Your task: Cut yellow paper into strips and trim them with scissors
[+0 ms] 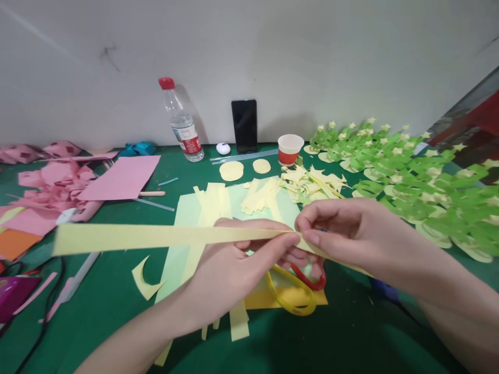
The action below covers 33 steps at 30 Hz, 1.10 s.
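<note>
A long pale yellow paper strip (136, 239) runs across the middle, its free end reaching out to the left. My left hand (249, 254) is closed on it, thumb on top and fingers beneath. Close beside that thumb, my right hand (351, 226) pinches the strip between thumb and fingertips, and the strip carries on below that hand. Under my fingers is a pair of scissors with yellow and red handles (307, 310); its blades are hidden. Cut yellow strips (212, 200) and light green paper (181, 213) lie below my hands.
Paper stars (319, 182) are heaped behind my right hand. Green paper plants with star tops (421, 176) crowd the right. At the back stand a bottle (185, 130), a phone (245, 124) and a paper cup (290, 150). Pink paper (125, 176) and a purple tool (13, 296) lie left.
</note>
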Each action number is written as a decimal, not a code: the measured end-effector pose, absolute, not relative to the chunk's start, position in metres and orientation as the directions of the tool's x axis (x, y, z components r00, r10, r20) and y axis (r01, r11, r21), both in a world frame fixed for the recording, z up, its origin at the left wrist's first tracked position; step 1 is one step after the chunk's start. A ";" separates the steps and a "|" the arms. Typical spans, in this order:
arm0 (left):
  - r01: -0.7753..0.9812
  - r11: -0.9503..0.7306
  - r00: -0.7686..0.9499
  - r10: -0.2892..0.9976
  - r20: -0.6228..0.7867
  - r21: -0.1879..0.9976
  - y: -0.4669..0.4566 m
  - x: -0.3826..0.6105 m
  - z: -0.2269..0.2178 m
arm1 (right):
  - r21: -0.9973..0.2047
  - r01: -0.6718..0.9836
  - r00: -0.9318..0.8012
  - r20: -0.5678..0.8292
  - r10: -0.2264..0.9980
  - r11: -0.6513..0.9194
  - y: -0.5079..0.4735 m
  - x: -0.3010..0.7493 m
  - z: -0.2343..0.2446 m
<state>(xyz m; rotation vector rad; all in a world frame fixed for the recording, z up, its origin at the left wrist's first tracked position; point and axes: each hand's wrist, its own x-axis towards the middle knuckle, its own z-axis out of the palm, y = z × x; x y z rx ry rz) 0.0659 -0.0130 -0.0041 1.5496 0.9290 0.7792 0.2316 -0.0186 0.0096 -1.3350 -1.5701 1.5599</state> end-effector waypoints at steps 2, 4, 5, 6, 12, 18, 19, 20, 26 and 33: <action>0.121 -0.061 0.376 0.927 0.011 0.991 -0.014 0.067 -0.002 | -0.940 0.288 -0.347 -0.278 0.895 -0.181 -0.019 0.235 0.011; 0.090 -0.040 0.297 0.955 0.012 0.995 -0.014 0.068 0.000 | -0.930 0.326 -0.343 -0.283 0.896 -0.169 -0.018 0.240 0.012; 0.081 -0.035 0.284 0.959 0.011 0.996 -0.013 0.067 0.000 | -0.926 0.341 -0.341 -0.283 0.896 -0.162 -0.018 0.241 0.012; 0.077 -0.036 0.287 0.958 0.012 0.996 -0.012 0.066 0.001 | -0.924 0.349 -0.342 -0.279 0.897 -0.155 -0.017 0.243 0.013; 0.046 -0.051 0.274 0.961 0.037 0.998 -0.007 0.059 0.005 | -0.938 0.323 -0.346 -0.242 0.906 -0.127 -0.015 0.250 0.013; 0.022 0.003 0.191 0.982 -0.007 1.000 -0.010 0.062 0.013 | -0.927 0.344 -0.361 -0.277 0.890 -0.149 -0.016 0.252 0.015; 0.024 0.006 0.205 0.979 -0.010 1.000 -0.010 0.061 0.014 | -0.925 0.351 -0.361 -0.276 0.891 -0.145 -0.016 0.252 0.016; 0.031 0.002 0.206 0.979 -0.008 1.000 -0.010 0.060 0.015 | -0.924 0.356 -0.365 -0.271 0.891 -0.136 -0.015 0.252 0.016; 0.046 -0.030 0.141 0.990 0.024 0.998 -0.008 0.055 0.015 | -0.928 0.350 -0.388 -0.267 0.882 -0.127 -0.014 0.255 0.016; 0.187 -0.102 0.535 0.845 -0.014 0.977 -0.002 0.059 0.003 | -0.909 0.379 -0.391 -0.327 0.860 -0.174 -0.016 0.245 0.012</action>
